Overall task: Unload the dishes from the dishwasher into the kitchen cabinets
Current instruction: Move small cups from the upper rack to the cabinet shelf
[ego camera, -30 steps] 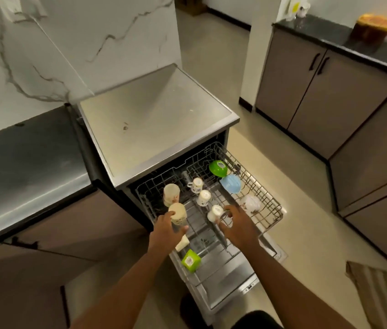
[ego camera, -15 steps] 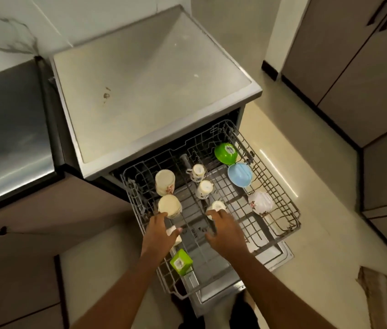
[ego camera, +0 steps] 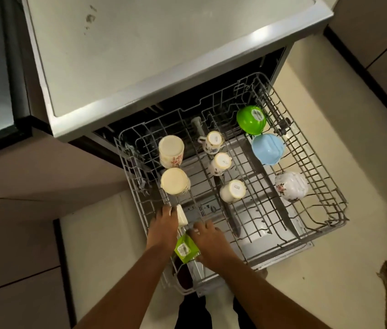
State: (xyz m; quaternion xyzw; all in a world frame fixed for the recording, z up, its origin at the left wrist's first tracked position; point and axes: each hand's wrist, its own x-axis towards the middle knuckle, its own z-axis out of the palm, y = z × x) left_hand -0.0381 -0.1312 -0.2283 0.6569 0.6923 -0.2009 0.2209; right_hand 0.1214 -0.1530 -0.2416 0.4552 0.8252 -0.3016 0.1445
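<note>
A person bends over a pulled-out dishwasher rack [ego camera: 325, 176], both hands low at its near left corner. The left hand [ego camera: 164, 230] lies over a small cream dish [ego camera: 182, 216] with fingers fairly straight; whether it has a grip on the dish cannot be told. The right hand [ego camera: 208, 241] reaches beside an upturned green square cup [ego camera: 185, 248], fingers spread wide and touching it, holding nothing yet. Just beyond the hands stand two upturned cream tumblers [ego camera: 174, 181]; farther out and to the right sit three small mugs [ego camera: 232, 190], a green bowl [ego camera: 250, 119], a blue bowl [ego camera: 267, 148] and a floral bowl [ego camera: 291, 185]. Best practice here, judging by the layout: close firmly round each piece, then lift straight up off the tines before turning toward the cabinets.
</note>
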